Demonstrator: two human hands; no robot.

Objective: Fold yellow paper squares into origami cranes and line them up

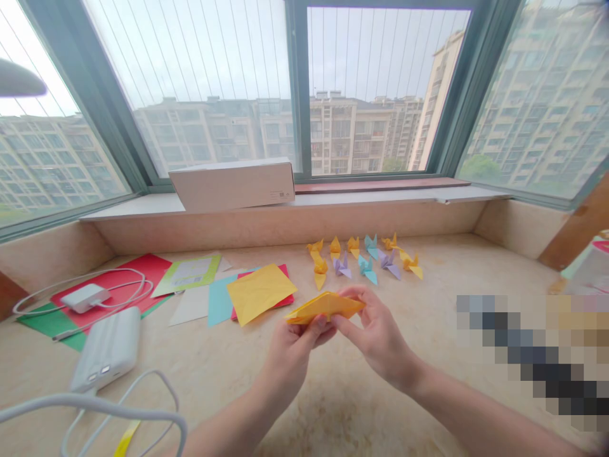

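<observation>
A partly folded piece of yellow origami paper [320, 307] is held above the stone counter, spread sideways between both hands. My left hand [301, 339] grips its left part from below, thumb on the near face. My right hand [373, 320] pinches the right part, its thumb near the middle of the lower edge and its fingers behind. Just beyond stand several folded paper cranes [366, 268] in yellow, blue and purple, in two rough rows. Left of my hands lies a yellow paper sheet [261, 292] on top of red and blue sheets.
At the left are a white power bank [108, 349], a white charger [85, 297] with cables, and red paper [152, 266] over green paper. A white box [233, 184] stands on the sill below the windows. A blurred patch covers the right side.
</observation>
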